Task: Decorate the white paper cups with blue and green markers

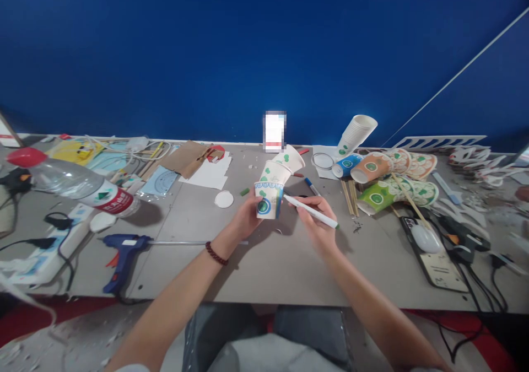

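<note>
My left hand [247, 217] is wrapped round a paper cup [269, 202] with a blue pattern, part of a joined, curving row of cups. Beyond it in that row come paler paper cups with green leaf prints, the last one's mouth [294, 158] facing away to the right. Between the fingers of my right hand [317, 220] is a white marker pen [312, 212] with a green end. Its tip points left at the side of the blue-patterned cup; whether it touches, I cannot tell.
To the left lie a blue glue gun [124, 251], a plastic bottle [99, 193] and a power strip [53, 256]. Stacked paper cups [357, 135], more cups [376, 168], wooden sticks [350, 198] and a phone [438, 262] are on the right. A lit screen [275, 130] stands at the wall.
</note>
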Motion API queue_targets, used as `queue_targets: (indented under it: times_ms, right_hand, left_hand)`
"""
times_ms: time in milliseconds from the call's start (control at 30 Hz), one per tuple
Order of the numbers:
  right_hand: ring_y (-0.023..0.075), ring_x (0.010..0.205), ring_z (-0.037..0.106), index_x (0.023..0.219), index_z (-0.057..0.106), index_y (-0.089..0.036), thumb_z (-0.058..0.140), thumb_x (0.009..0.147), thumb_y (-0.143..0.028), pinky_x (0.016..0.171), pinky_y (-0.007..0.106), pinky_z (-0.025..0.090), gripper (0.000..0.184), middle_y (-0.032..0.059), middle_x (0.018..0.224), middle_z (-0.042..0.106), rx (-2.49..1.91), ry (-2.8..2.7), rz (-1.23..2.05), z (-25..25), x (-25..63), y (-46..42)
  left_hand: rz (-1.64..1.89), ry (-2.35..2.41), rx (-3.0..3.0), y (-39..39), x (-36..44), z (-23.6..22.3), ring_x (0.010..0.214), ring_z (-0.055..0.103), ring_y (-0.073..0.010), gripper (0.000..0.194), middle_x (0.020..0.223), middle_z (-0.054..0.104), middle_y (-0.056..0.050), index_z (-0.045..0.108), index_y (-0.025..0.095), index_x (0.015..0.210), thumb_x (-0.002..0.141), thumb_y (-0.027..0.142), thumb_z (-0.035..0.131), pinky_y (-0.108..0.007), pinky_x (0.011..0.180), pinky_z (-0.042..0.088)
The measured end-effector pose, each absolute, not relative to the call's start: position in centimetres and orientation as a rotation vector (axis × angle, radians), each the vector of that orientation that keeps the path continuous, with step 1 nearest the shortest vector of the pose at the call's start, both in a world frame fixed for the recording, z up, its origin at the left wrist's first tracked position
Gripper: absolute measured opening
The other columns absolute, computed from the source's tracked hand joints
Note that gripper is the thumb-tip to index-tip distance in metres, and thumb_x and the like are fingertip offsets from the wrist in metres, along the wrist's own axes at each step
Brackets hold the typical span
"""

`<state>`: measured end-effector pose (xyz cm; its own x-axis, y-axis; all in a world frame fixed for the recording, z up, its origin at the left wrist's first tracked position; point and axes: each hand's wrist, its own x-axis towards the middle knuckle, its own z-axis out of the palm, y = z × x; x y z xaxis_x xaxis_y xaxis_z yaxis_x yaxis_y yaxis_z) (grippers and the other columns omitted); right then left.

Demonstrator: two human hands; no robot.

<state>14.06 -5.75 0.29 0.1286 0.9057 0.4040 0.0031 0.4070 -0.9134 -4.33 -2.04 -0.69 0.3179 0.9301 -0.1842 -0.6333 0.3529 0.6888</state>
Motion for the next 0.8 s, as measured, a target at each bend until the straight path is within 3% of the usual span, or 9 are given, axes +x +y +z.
queue_targets:
  times_ms: [133,300,533,800]
  right_hand:
    - [0.0276,0.093,0.082,0.091,0.065,-0.025,0.073,0.091,-0.051,0.081,0.044,0.068,0.027,0.0102,0.104,0.084,-0.951,-1.248,0.876,0.2,14.1,-5.5]
    - [0.0309,0.104,0.081,0.090,0.067,-0.025,0.075,0.092,-0.041,0.089,0.048,0.066,0.018,0.0104,0.102,0.084,-0.868,-1.265,0.853,0.0,14.1,-5.5]
    - [0.0334,0.109,0.079,0.089,0.068,-0.025,0.074,0.092,-0.033,0.091,0.049,0.066,0.010,0.0054,0.087,0.081,-0.867,-1.393,0.739,-0.4,13.9,-5.6]
    - [0.0322,0.105,0.081,0.089,0.067,-0.026,0.073,0.092,-0.033,0.087,0.046,0.068,0.010,0.0063,0.089,0.082,-0.924,-1.382,0.700,-0.4,13.9,-5.5]
  left_hand:
    - [1.041,0.687,0.584,-2.0,-3.9,-1.2,0.084,0.075,-0.0271,0.052,0.101,0.077,-0.010,0.061,0.018,0.124,0.082,0.043,0.076,-0.036,0.069,0.058]
    - [0.979,0.662,0.610,-1.9,-3.7,-2.2,0.079,0.075,-0.0265,0.051,0.091,0.077,-0.012,0.067,0.014,0.116,0.084,0.053,0.075,-0.033,0.063,0.056]
    - [0.997,0.655,0.565,-1.8,-3.5,-2.4,0.075,0.075,-0.0229,0.044,0.089,0.077,-0.010,0.069,0.014,0.108,0.085,0.050,0.076,-0.030,0.059,0.058]
    - [0.972,0.633,0.555,-1.8,-3.6,-2.4,0.078,0.076,-0.0244,0.040,0.090,0.078,-0.011,0.070,0.014,0.109,0.087,0.047,0.074,-0.031,0.061,0.058]
